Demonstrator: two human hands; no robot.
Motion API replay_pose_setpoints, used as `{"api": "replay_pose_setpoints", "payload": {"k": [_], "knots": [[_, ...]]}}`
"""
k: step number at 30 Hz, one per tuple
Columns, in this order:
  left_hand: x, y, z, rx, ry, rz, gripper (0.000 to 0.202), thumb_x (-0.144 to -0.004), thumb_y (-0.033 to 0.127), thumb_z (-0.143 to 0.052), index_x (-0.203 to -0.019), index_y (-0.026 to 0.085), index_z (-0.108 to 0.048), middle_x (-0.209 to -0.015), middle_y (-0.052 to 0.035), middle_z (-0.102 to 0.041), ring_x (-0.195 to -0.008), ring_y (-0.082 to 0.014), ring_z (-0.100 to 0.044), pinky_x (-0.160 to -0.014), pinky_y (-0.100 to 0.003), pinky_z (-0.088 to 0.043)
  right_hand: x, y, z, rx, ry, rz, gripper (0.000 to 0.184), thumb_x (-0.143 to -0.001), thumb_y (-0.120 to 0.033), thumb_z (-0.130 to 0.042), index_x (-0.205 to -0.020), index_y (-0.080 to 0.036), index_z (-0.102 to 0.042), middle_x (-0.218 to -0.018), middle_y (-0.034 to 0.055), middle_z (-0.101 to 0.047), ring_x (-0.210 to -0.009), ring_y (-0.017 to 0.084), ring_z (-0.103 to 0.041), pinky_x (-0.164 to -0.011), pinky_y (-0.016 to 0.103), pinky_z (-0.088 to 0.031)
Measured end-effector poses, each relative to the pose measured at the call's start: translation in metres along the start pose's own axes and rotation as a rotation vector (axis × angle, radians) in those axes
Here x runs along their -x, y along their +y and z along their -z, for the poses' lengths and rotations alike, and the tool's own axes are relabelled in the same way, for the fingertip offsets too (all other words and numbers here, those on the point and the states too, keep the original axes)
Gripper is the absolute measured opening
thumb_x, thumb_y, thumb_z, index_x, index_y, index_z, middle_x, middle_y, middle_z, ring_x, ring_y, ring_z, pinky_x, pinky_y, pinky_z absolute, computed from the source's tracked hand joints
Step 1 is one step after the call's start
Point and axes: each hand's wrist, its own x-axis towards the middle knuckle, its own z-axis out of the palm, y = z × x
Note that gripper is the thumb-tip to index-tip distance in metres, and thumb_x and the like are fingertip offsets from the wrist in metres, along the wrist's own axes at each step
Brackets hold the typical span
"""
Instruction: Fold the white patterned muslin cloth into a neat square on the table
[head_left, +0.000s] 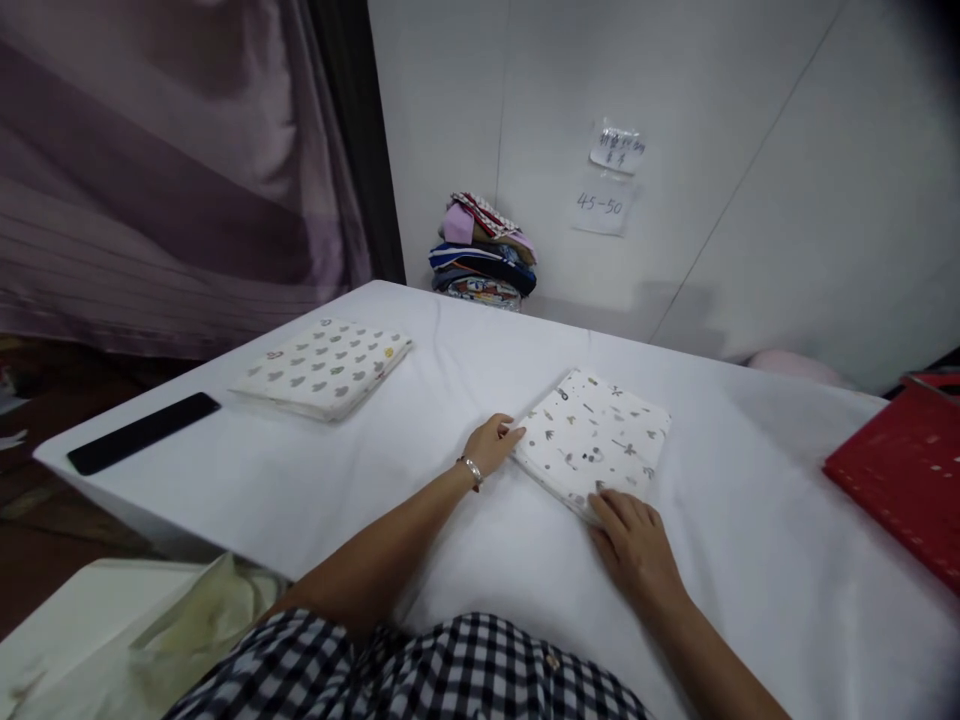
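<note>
Top: black-and-white checked cloth garment (480, 665), small even squares, loose soft folds
Button: small round brownish button (553, 661) on the garment's front
Wristwear: shiny silver-coloured metal bracelet (472, 472), a narrow band around the left wrist
Hands: left hand (491, 445) and right hand (634, 535), both bare

The light is rather dim and greyish, quite evenly spread. On the far wall (735, 110), toward the right, lies a soft shadow (671, 310). The white table (337, 490) looks brightest, while the floor (45, 545) at left is very dark. The far right corner is blackened. Side edges appear stretched, and the small print on the folded cloth (607, 430) is slightly soft.
</note>
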Motion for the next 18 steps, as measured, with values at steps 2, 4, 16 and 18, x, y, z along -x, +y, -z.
{"api": "replay_pose_setpoints", "payload": {"k": [2, 4, 16, 18], "knots": [[-0.003, 0.002, -0.001, -0.057, -0.026, 0.016, 0.034, -0.082, 0.042, -0.053, -0.11, 0.023, -0.055, -0.091, -0.0002, -0.065, -0.079, -0.0156, -0.06, -0.068, -0.025, -0.044, 0.001, 0.0, -0.001, 0.014, 0.016, 0.011, 0.035, -0.088, -0.022, -0.044, -0.122, -0.024, -0.053, -0.116, 0.0101, -0.058, -0.106, 0.026, -0.05, -0.084, 0.039, -0.039], [-0.006, 0.004, -0.002, -0.149, -0.043, 0.028, 0.031, -0.082, 0.038, -0.052, -0.109, 0.023, -0.055, -0.091, -0.0004, -0.064, -0.082, -0.017, -0.06, -0.069, -0.026, -0.044, 0.0, 0.001, -0.002, 0.021, 0.022, 0.029, 0.036, -0.088, -0.018, -0.042, -0.122, -0.024, -0.053, -0.115, 0.0096, -0.059, -0.104, 0.024, -0.051, -0.082, 0.038, -0.04], [0.011, 0.007, -0.001, -0.463, -0.13, -0.798, 0.043, -0.082, 0.037, -0.058, -0.122, 0.024, -0.05, -0.132, -0.0074, -0.049, -0.123, -0.0244, -0.04, -0.105, -0.044, -0.024, 0.003, 0.001, -0.011, 0.053, 0.113, 0.103, 0.053, -0.078, -0.001, -0.038, -0.128, -0.016, -0.048, -0.121, 0.0142, -0.057, -0.112, 0.026, -0.05, -0.089, 0.043, -0.044], [0.009, 0.009, -0.001, -0.503, -0.214, -0.826, 0.041, -0.081, 0.038, -0.059, -0.119, 0.024, -0.052, -0.129, -0.0072, -0.051, -0.12, -0.0244, -0.042, -0.104, -0.046, -0.023, -0.002, 0.006, -0.006, 0.032, 0.15, 0.129, 0.053, -0.08, -0.002, -0.037, -0.131, -0.019, -0.045, -0.116, 0.0129, -0.06, -0.106, 0.023, -0.054, -0.085, 0.041, -0.047]]}}
